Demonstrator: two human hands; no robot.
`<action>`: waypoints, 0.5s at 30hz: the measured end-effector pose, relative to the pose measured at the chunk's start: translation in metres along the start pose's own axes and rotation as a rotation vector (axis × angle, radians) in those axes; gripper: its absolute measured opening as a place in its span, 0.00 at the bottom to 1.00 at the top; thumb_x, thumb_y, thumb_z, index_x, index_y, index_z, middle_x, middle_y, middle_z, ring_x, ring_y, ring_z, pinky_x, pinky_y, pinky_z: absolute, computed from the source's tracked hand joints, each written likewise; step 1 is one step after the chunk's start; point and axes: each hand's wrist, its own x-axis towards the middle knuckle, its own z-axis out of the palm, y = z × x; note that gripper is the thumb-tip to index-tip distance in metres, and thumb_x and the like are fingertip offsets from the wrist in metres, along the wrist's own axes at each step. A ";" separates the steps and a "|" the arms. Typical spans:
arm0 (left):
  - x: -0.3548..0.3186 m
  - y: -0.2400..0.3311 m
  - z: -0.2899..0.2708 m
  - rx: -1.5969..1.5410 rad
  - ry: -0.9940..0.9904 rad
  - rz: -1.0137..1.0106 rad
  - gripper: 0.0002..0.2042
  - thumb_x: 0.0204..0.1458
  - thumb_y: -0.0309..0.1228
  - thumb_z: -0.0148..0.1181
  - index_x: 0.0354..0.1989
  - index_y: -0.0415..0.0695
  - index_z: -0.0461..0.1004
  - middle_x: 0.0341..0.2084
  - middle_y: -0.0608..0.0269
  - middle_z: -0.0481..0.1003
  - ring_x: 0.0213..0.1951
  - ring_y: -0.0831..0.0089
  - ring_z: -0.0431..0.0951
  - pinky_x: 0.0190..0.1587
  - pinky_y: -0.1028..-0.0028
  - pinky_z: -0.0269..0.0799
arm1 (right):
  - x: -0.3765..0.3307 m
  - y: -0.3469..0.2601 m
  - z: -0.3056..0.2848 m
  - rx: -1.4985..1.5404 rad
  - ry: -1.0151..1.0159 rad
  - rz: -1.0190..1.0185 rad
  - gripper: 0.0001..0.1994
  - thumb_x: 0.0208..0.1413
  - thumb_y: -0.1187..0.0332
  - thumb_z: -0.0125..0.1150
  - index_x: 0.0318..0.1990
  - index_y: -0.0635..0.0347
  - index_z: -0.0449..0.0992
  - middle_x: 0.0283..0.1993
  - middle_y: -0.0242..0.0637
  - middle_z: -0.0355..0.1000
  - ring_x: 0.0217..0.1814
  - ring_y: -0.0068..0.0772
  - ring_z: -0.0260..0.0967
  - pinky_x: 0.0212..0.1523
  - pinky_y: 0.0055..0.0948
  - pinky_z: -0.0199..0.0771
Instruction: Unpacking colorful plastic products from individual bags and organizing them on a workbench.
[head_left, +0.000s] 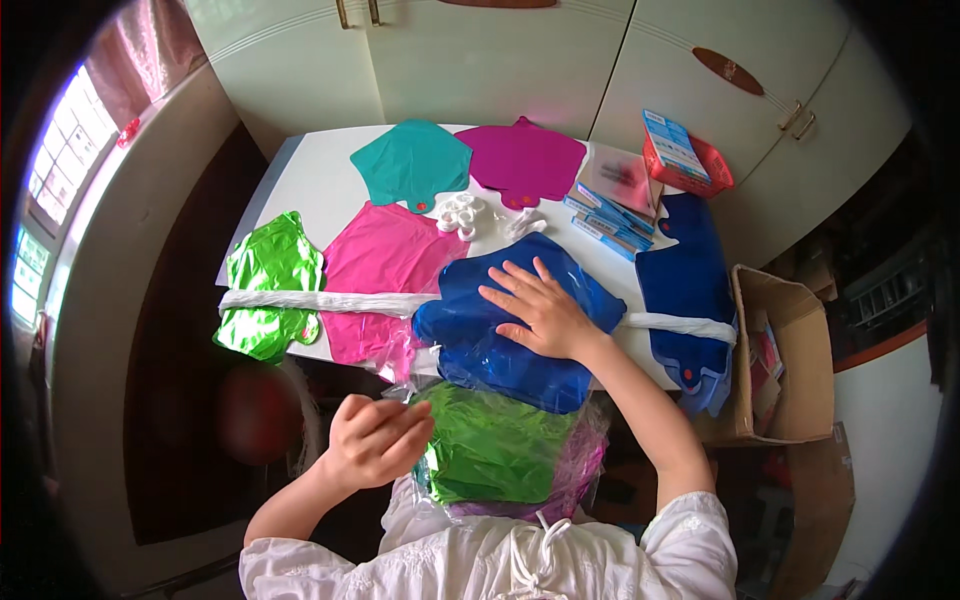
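One view was examined. The camera, the left of two fisheyes worn side by side on the wearer's head, looked steeply down and forward across the white worktop [315, 185]. It was set close: the left-hand grip [375, 440] and right-hand grip [541, 308] fell nearer than the worktop's far edge, with the white blouse [440, 562] along the lower margin. Coverage extended to cupboard doors [490, 75] beyond, a window [68, 135] at left and a cardboard box [806, 395] at right. Straight lines bowed toward the margins.

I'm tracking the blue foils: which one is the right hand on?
The central blue foil: the right hand lies spread on it. The other blue foil, at the far right, is untouched.
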 end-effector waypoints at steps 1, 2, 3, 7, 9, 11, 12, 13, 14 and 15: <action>0.009 0.002 -0.006 0.001 -0.003 -0.045 0.10 0.35 0.24 0.62 0.30 0.47 0.73 0.31 0.70 0.75 0.27 0.77 0.73 0.29 0.77 0.61 | 0.002 -0.004 -0.008 0.017 0.042 0.003 0.23 0.54 0.53 0.51 0.57 0.47 0.64 0.59 0.38 0.60 0.62 0.39 0.55 0.63 0.49 0.46; 0.012 0.002 -0.006 -0.040 0.056 -0.094 0.10 0.34 0.23 0.62 0.29 0.46 0.74 0.27 0.71 0.74 0.26 0.78 0.72 0.28 0.77 0.61 | 0.001 -0.008 -0.018 0.022 0.089 0.030 0.22 0.53 0.55 0.53 0.54 0.49 0.66 0.56 0.38 0.62 0.60 0.39 0.58 0.60 0.46 0.50; 0.014 0.000 -0.011 -0.081 0.006 -0.117 0.11 0.34 0.23 0.62 0.30 0.45 0.74 0.25 0.71 0.73 0.26 0.78 0.71 0.27 0.76 0.61 | -0.002 -0.015 -0.030 0.027 0.140 0.061 0.20 0.52 0.56 0.55 0.51 0.52 0.68 0.53 0.39 0.64 0.57 0.38 0.60 0.58 0.44 0.54; 0.021 -0.007 -0.012 -0.050 -0.172 -0.121 0.12 0.34 0.25 0.63 0.31 0.42 0.74 0.21 0.70 0.70 0.24 0.77 0.70 0.25 0.75 0.62 | -0.014 -0.074 -0.061 0.115 0.097 0.206 0.13 0.45 0.57 0.62 0.27 0.56 0.70 0.28 0.33 0.66 0.32 0.35 0.65 0.34 0.34 0.60; 0.024 -0.002 -0.003 -0.129 -0.196 -0.083 0.12 0.35 0.26 0.61 0.32 0.41 0.73 0.21 0.69 0.69 0.23 0.76 0.70 0.25 0.75 0.64 | -0.023 -0.100 -0.054 0.075 -0.003 0.198 0.12 0.43 0.59 0.62 0.24 0.55 0.69 0.25 0.33 0.64 0.30 0.34 0.64 0.32 0.34 0.60; 0.019 0.004 0.010 -0.217 -0.234 -0.043 0.12 0.36 0.26 0.57 0.33 0.40 0.72 0.22 0.67 0.69 0.24 0.74 0.71 0.26 0.74 0.67 | -0.031 -0.113 -0.038 0.050 -0.050 0.158 0.09 0.42 0.64 0.63 0.23 0.54 0.68 0.23 0.32 0.62 0.29 0.33 0.64 0.31 0.33 0.61; 0.019 0.008 0.013 -0.238 -0.298 -0.007 0.10 0.37 0.26 0.55 0.31 0.40 0.71 0.22 0.67 0.68 0.24 0.74 0.71 0.27 0.75 0.68 | -0.032 -0.112 -0.036 0.030 -0.023 0.168 0.09 0.42 0.65 0.63 0.23 0.54 0.68 0.23 0.32 0.62 0.28 0.33 0.64 0.30 0.32 0.61; 0.019 0.013 0.018 -0.222 -0.334 0.002 0.09 0.37 0.27 0.55 0.30 0.40 0.70 0.21 0.67 0.67 0.24 0.75 0.71 0.25 0.76 0.68 | -0.033 -0.111 -0.035 0.010 0.005 0.179 0.08 0.41 0.66 0.63 0.22 0.54 0.68 0.22 0.32 0.61 0.27 0.33 0.64 0.29 0.32 0.61; 0.020 0.017 0.023 -0.207 -0.370 0.011 0.08 0.37 0.27 0.55 0.28 0.40 0.70 0.21 0.68 0.66 0.23 0.76 0.71 0.23 0.77 0.68 | -0.033 -0.110 -0.035 -0.010 0.032 0.190 0.08 0.41 0.67 0.63 0.22 0.54 0.68 0.22 0.31 0.61 0.26 0.33 0.64 0.27 0.31 0.62; 0.020 0.021 0.027 -0.145 -0.445 -0.010 0.07 0.37 0.27 0.54 0.27 0.41 0.70 0.21 0.67 0.66 0.24 0.77 0.71 0.22 0.78 0.68 | -0.027 -0.112 -0.044 0.013 0.129 0.199 0.08 0.40 0.70 0.62 0.21 0.54 0.67 0.21 0.31 0.60 0.23 0.32 0.63 0.25 0.30 0.61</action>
